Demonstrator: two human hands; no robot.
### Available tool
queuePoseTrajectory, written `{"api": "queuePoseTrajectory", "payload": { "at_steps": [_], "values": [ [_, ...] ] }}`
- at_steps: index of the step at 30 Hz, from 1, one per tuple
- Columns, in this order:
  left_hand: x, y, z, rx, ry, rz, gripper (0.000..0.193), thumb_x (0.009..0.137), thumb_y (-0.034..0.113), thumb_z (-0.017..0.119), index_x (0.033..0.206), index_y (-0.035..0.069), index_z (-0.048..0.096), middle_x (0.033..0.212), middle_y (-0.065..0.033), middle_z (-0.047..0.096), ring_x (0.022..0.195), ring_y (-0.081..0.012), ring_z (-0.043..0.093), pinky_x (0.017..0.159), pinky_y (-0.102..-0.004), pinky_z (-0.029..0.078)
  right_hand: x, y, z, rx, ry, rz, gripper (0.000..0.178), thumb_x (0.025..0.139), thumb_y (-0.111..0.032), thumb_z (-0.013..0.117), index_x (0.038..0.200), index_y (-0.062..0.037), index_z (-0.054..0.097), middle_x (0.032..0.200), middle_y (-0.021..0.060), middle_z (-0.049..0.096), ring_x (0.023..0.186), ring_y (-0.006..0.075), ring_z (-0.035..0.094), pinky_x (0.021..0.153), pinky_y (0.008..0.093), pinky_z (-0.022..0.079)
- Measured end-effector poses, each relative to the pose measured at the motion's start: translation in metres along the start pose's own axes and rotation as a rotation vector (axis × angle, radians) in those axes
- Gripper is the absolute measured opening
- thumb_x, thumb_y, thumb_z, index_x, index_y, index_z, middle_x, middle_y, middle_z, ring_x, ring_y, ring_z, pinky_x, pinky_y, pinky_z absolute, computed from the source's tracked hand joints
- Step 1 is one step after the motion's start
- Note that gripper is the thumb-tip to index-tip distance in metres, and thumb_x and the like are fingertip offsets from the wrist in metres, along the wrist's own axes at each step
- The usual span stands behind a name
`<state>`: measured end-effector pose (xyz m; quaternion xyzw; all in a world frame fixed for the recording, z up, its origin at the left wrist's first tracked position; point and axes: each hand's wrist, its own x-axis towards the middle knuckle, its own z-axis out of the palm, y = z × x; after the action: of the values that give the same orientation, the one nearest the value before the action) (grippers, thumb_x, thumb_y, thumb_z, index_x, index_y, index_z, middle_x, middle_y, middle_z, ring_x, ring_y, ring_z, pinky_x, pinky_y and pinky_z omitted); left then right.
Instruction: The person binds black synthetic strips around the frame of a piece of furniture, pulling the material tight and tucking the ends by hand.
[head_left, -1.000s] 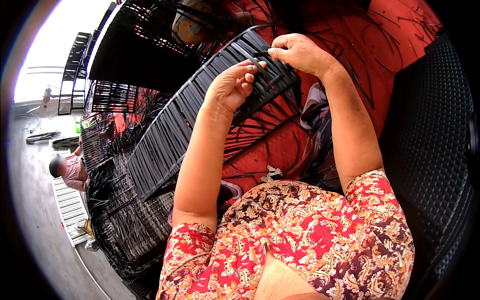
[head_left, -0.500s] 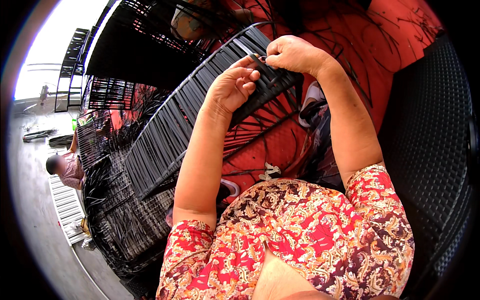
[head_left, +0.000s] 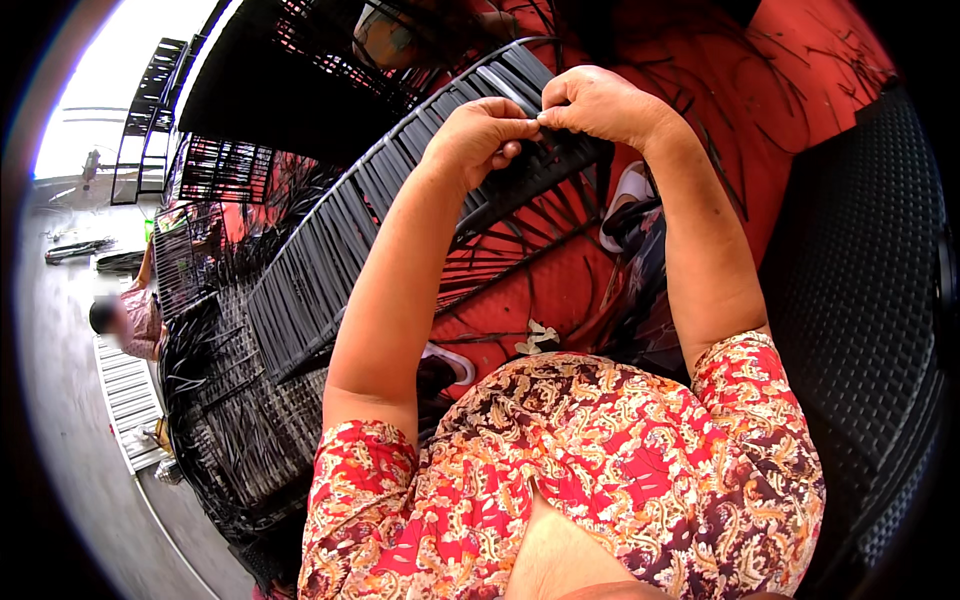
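A long panel, wound crosswise with flat dark grey plastic strips, lies slanted in front of me, its far end under my hands. My left hand is closed in a pinch over the panel, thumb and forefinger pointing right. My right hand pinches from the other side, and the fingertips of both meet. A glossy plastic strip runs along the panel toward that pinch. Its end between the fingertips is mostly hidden.
Loose dark strips litter the red floor covering. A dark woven panel stands on my right. Woven frames are heaped at left, near another person and a white slatted rack. My shoe is beside the panel.
My left hand has turned over and its fingers have closed, coming up to meet my right fingertips. My right hand has shifted slightly right.
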<state>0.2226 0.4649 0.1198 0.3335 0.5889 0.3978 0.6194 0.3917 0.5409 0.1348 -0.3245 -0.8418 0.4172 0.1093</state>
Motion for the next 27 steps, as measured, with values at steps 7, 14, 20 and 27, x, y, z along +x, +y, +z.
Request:
{"api": "queuePoseTrajectory", "payload": {
  "at_steps": [7,14,20,27],
  "values": [
    [-0.016,0.003,-0.006,0.205,0.072,0.1,0.005,0.077,0.004,0.063,0.078,0.002,0.06,0.067,-0.0065,0.062,0.044,-0.0041,0.047,0.037,-0.0168,0.035,-0.001,0.001,0.005,0.087,0.035,0.004,0.014,0.076,-0.014,0.064,0.077,-0.0005,0.062,0.062,0.0041,0.054,0.06,0.0097,0.05,0.056,0.0259,0.041],
    [-0.045,0.02,-0.018,0.186,0.132,0.247,0.006,0.078,0.005,0.063,0.082,0.001,0.06,0.067,-0.0075,0.062,0.042,-0.0035,0.046,0.036,-0.0157,0.034,0.014,0.006,0.025,-0.146,0.388,-0.525,0.031,0.082,-0.037,0.057,0.102,-0.0152,0.065,0.12,0.0085,0.053,0.112,0.0265,0.047,0.097,0.0387,0.031],
    [-0.05,0.021,-0.02,0.166,0.117,0.261,0.009,0.08,0.007,0.063,0.085,0.001,0.06,0.068,-0.0057,0.061,0.043,-0.0027,0.047,0.037,-0.0147,0.034,0.019,0.004,0.031,0.132,0.086,-0.554,0.025,0.087,-0.027,0.055,0.091,-0.0044,0.065,0.115,0.0125,0.054,0.106,0.023,0.049,0.093,0.0326,0.036],
    [-0.05,0.016,-0.017,0.094,0.12,0.267,0.013,0.081,0.009,0.063,0.089,0.001,0.06,0.069,-0.0038,0.06,0.048,-0.0041,0.049,0.041,-0.0157,0.036,0.02,0.009,0.034,0.529,-0.042,-0.388,0.024,0.087,-0.022,0.055,0.087,0.0002,0.063,0.114,0.0074,0.054,0.096,0.0126,0.05,0.085,0.0243,0.039]
  ]
}}
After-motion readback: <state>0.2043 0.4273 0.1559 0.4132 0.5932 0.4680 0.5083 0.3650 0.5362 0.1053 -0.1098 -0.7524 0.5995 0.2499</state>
